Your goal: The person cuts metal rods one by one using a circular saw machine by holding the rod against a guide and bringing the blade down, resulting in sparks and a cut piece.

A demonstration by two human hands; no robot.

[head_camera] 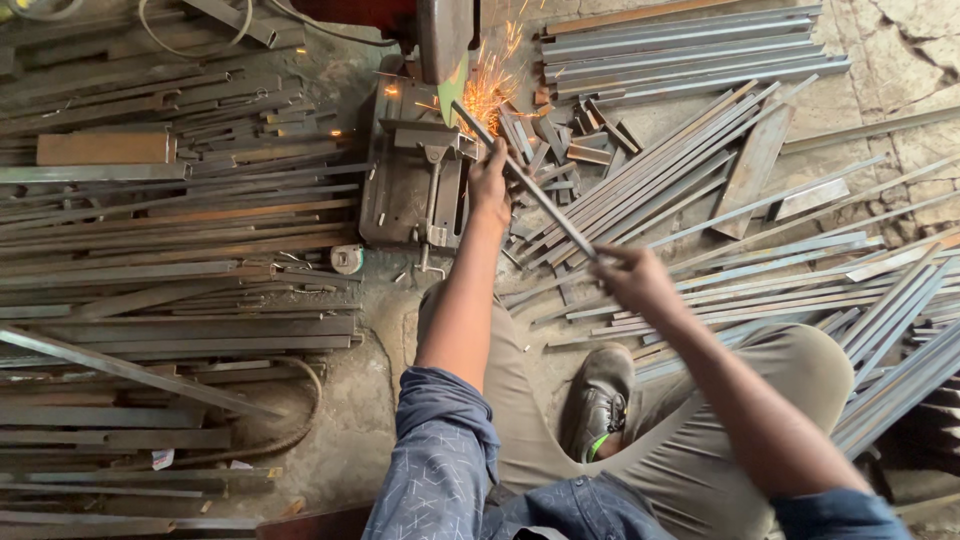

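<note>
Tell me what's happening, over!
Left hand and right hand both grip the rod. Rod tip at the saw, sparks flying. Offcuts beside.

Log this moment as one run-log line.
left hand: gripping metal bar near saw | right hand: holding bar's near end | cut-off saw: sparks flying

Flat bars (170,225), rusty brown, stacked lengthwise across left half of floor. Rusted plate (105,148) lying on top of that stack, upper left. Grey angle lengths (690,50), bundled side by side, top right. Further grey strips (800,270) fanned diagonally over right side. Short offcuts (565,140) heaped near centre top. Tape measure (346,259), round, on bare floor beside left stack. Hose (290,420) curving along lower left. Shoe (598,400), dark, scuffed, bottom centre. Stone floor (900,70), cracked, top right.
</note>
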